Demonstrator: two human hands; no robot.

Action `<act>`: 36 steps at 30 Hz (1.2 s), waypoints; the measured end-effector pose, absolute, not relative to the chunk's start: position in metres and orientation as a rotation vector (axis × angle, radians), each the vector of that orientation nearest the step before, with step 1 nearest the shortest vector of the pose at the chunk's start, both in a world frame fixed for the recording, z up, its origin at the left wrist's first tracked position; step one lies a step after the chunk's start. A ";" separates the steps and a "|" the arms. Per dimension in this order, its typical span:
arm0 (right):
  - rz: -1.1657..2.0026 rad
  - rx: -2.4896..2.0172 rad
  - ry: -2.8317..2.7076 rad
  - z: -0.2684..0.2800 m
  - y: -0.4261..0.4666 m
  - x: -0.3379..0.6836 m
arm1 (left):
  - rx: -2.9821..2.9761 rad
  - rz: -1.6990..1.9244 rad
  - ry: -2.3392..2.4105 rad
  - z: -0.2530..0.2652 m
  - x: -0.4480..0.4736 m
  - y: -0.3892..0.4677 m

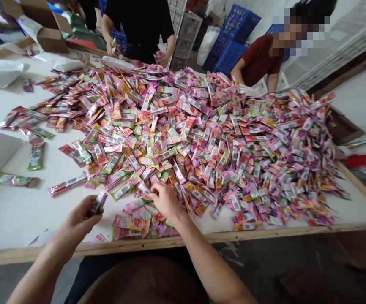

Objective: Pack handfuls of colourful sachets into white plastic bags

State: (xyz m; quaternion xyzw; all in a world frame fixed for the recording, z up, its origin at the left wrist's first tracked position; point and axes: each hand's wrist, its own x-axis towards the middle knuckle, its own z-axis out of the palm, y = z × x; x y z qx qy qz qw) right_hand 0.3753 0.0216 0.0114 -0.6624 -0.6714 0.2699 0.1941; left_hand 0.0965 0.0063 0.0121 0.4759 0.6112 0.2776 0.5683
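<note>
A large heap of slim, colourful stick packets (183, 139) in pink, purple, green and orange spreads over the white table. My left hand (80, 217) is closed around a purple-and-silver stick packet (99, 202), near the front left edge of the heap. Just to the right, my right hand (166, 202) pinches the end of another purple stick packet (144, 188) at the heap's front. Between my hands and nearer the table edge lies a small group of packets (135, 224), pink ones on top. How many packets my left hand holds is hard to make out.
Loose packets (15, 180) lie on the left of the table (4, 211), whose wooden rim (208, 238) runs before me. White plastic bags (1, 72) and a cardboard box (48, 31) stand back left. Two people (140, 29) (259, 63) are across the table; blue crates (230, 42) stand behind.
</note>
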 end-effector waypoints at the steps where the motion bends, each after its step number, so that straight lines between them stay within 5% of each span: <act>1: 0.812 -1.870 -1.796 0.013 0.020 0.383 | 1.046 0.649 1.418 0.015 0.098 0.002; 9: 1.016 -2.002 -1.901 0.021 -0.038 0.385 | 0.739 0.777 1.461 0.012 0.125 -0.006; 16: 1.058 -1.958 -2.029 0.036 -0.026 0.393 | 1.850 0.423 1.325 -0.004 0.139 -0.006; 21: 1.014 -1.904 -2.207 0.049 0.002 0.384 | 2.035 0.332 1.288 -0.016 0.132 0.006; 26: 0.872 -1.856 -2.238 0.016 0.018 0.360 | 2.013 0.535 1.810 0.007 0.106 0.006; 31: 0.905 -1.740 -1.936 0.003 0.014 0.367 | 2.050 0.189 1.213 0.007 0.142 -0.015; 36: 1.370 -1.609 -1.207 0.012 0.001 0.388 | 2.073 0.007 1.214 -0.001 0.144 -0.008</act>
